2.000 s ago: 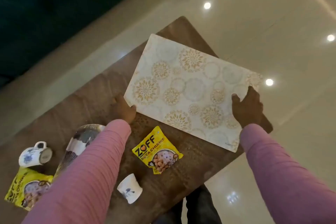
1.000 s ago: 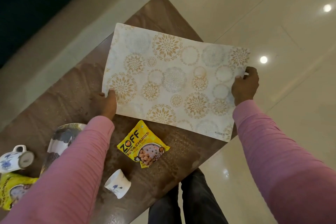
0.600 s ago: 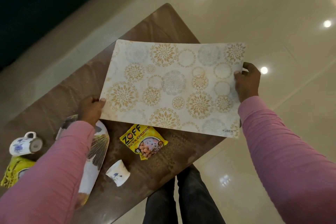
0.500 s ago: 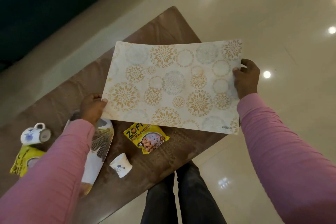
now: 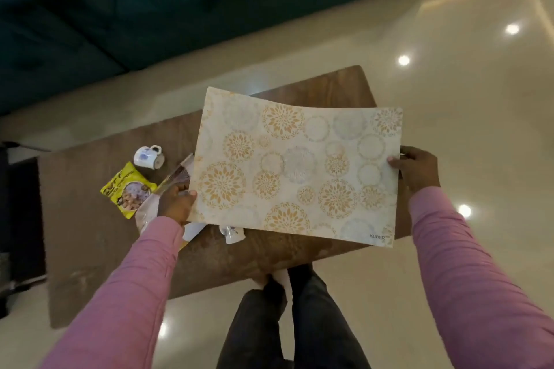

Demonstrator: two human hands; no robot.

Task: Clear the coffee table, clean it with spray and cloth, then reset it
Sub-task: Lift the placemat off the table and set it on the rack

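Clearing's barely started: left hand [image 5: 177, 202] and right hand [image 5: 418, 169] each pinch a placemat [image 5: 295, 168] edge mid-frame, while mug [image 5: 149, 157] and snack packet [image 5: 129, 189] still sit on the worktop [image 5: 90, 234].

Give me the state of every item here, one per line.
Placemat: held above the coffee table, slightly bowed.
Left hand: grips the placemat's left edge.
Right hand: grips its right edge.
Mug: lying on its side.
Yellow snack packet: lying flat.
Small cup: partly hidden under placemat.

Floral placemat [image 5: 296, 168] aloft (slightly bowed)
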